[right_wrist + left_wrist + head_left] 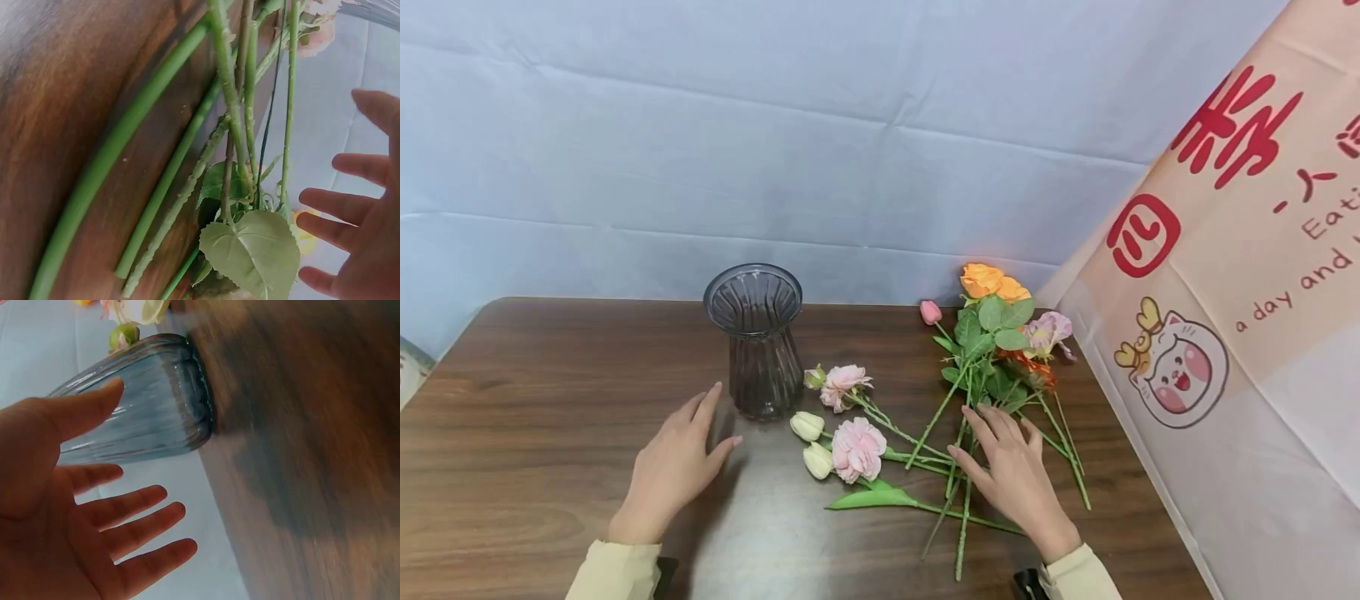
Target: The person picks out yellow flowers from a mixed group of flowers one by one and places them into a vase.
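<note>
Here, the left hand (672, 468) spreads a wide grip, a ribbed, see-through vase (762, 354) towards one o'clock; the right hand (1011, 473), equally wide, has a ruffled pink flower (858, 450) around nine.

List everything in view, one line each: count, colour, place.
Table: 1, brown, under everything
Vase: 1, smoky grey, upright, left of centre
Ruffled blooms: 2, pale pink, right of vase
Bud: 1, green, beside vase
Tulips: 2, cream, right of vase
Pink tulip: 1, pink, right pile
Roses: 2, light orange, pile's far end
Ruffled flower: 1, lilac, pile's right
Dark bloom: at least 1, deep orange, below lilac
Stems: several, mostly green, crossing
Backdrop: 1, pale blue, behind
Printed cloth: 1, beige-white, right
Sleeves: 2, cream, bottom
Hands: 2; left near vase, right over stems
</note>
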### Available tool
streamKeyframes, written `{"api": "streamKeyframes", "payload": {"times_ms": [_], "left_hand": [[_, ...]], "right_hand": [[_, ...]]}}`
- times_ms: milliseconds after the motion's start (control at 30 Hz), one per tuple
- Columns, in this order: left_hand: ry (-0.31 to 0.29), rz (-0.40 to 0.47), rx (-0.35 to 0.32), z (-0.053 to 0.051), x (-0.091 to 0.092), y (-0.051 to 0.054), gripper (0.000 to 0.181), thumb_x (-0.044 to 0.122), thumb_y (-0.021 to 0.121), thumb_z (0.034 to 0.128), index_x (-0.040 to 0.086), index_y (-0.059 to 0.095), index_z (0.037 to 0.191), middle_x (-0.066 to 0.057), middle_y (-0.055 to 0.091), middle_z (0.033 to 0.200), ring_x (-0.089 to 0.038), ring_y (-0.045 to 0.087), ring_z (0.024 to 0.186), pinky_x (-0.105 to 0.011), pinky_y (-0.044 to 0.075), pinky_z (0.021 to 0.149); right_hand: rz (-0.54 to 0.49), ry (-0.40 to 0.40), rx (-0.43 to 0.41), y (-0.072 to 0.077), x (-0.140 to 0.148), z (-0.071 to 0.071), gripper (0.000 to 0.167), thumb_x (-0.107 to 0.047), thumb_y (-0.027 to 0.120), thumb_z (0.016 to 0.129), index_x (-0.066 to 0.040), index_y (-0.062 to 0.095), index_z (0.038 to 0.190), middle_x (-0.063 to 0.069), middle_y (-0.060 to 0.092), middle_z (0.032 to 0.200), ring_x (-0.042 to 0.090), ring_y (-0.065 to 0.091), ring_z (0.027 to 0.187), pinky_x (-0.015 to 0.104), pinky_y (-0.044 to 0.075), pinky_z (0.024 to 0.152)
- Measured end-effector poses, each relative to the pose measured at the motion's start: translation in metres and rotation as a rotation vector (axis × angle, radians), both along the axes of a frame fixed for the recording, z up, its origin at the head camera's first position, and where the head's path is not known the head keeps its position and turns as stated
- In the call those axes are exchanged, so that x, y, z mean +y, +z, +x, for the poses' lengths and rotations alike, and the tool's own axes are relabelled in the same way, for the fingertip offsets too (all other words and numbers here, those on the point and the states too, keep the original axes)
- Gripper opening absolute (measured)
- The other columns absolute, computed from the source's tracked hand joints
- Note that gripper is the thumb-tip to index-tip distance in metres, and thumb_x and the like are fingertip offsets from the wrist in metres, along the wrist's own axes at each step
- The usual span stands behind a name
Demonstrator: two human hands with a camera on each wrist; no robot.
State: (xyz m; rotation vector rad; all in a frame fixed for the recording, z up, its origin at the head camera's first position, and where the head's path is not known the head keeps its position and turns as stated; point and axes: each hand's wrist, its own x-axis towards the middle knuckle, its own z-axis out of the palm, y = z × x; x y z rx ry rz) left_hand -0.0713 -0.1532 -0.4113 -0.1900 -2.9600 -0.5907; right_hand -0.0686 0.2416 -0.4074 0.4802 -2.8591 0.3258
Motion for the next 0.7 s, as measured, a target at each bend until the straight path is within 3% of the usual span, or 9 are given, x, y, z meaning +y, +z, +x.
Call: {"api": "streamKeyframes", "payload": {"times_ms": [200,367,567,700], "left_hand": [[-0.014,0.079,-0.089,-0.018,0.0,-0.002,0.066,0.021,0.068,0.0808,-0.01,0.038,0.131,-0.033,0.047,0.122,-0.048,0.047,0.107,-0.059,0.041,0.083],[-0.01,0.123,-0.14,-0.033,0.001,-0.005,0.064,0.02,0.067,0.0814,-0.012,0.039,0.129,-0.033,0.046,0.123,-0.048,0.046,0.11,-0.058,0.04,0.087],[-0.007,0.148,-0.154,-0.043,0.003,-0.012,0.061,0.02,0.068,0.0812,-0.013,0.042,0.126,-0.032,0.05,0.119,-0.048,0.049,0.106,-0.057,0.041,0.085],[-0.008,0.141,-0.159,-0.046,0.002,-0.018,0.059,0.021,0.068,0.0809,-0.013,0.044,0.123,-0.032,0.054,0.113,-0.047,0.052,0.1,-0.056,0.044,0.081]], "right_hand": [[-0.044,0.018,0.087,0.005,0.0,-0.001,0.038,-0.02,0.071,0.079,0.0,0.063,0.11,0.015,0.061,0.105,0.031,0.054,0.096,0.047,0.037,0.074],[-0.103,0.048,0.127,0.007,0.002,-0.005,0.029,-0.011,0.072,0.077,0.003,0.065,0.101,0.014,0.062,0.091,0.029,0.055,0.084,0.045,0.044,0.072],[-0.16,0.043,0.072,0.012,0.003,-0.01,0.021,-0.005,0.07,0.078,0.004,0.065,0.096,0.014,0.061,0.087,0.028,0.054,0.08,0.039,0.047,0.061],[-0.207,0.02,-0.032,0.017,0.004,-0.016,0.018,-0.004,0.068,0.079,0.004,0.065,0.096,0.01,0.061,0.081,0.025,0.054,0.074,0.035,0.045,0.058]]}}
